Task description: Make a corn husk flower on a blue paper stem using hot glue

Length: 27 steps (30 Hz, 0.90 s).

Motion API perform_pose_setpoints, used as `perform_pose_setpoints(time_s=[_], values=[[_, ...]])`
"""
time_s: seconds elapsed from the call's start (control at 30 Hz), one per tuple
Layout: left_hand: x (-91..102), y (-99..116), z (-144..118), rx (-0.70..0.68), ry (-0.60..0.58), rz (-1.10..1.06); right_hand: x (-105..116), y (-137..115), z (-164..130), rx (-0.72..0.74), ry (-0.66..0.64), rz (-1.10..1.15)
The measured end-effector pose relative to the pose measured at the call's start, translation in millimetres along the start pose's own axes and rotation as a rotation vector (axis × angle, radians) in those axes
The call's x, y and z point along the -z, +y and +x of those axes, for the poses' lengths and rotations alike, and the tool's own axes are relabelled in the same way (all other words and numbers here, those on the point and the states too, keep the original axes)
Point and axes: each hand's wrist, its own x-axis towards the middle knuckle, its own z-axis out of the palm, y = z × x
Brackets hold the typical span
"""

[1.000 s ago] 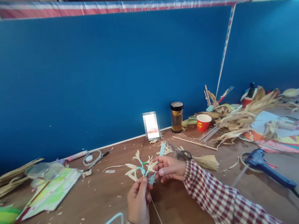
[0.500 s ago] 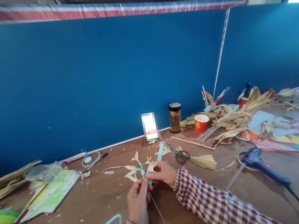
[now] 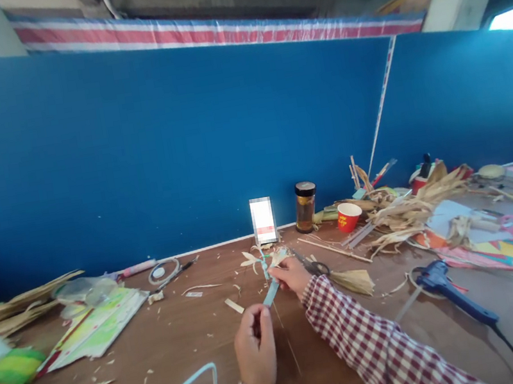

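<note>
- Left hand (image 3: 256, 348), nearest, pinches the near end of a pale blue strip (image 3: 271, 292).
- The strip runs toward one o'clock, to the right hand (image 3: 292, 275).
- Right hand grips the straw flower (image 3: 262, 259) at the strip's far end; scissors (image 3: 314, 265) just beyond.

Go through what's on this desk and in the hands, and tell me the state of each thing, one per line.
Left hand: closed on the lower end of the blue strip.
Right hand: pinching the husk flower.
Blue strip: pulled straight between the hands.
Husk flower: held above the desk.
Jar: upright, lid on.
Red cup: upright, open.
Scissors: lying flat.
Glue gun: lying on its side.
</note>
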Motion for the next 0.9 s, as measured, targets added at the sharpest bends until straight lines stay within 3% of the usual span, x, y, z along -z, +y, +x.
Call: perform_pose_setpoints(time_s=[0.07, 0.17, 0.27, 0.4, 0.63, 0.9], values=[[0.3, 2, -6, -0.154, -0.089, 0.074, -8, 1, 6, -0.001, 0.001, -0.023], [-2.0, 4, -20, -0.438, -0.323, 0.186, -22, -2, 20, -0.01, 0.007, -0.057], [-5.6, 3, -30, -0.605, -0.459, 0.286, -34, -4, 37, -0.039, -0.002, -0.086], [-6.9, 4, -31, -0.609, -0.522, 0.286, -42, -1, 48, -0.065, -0.018, -0.101], [-7.6, 6, -23, -0.576, -0.374, 0.166, -20, -6, 14, 0.039, 0.087, -0.224], [-13.3, 0, -33, -0.497, -0.568, 0.2, 12, -44, -22, 0.276, 0.148, -0.359]])
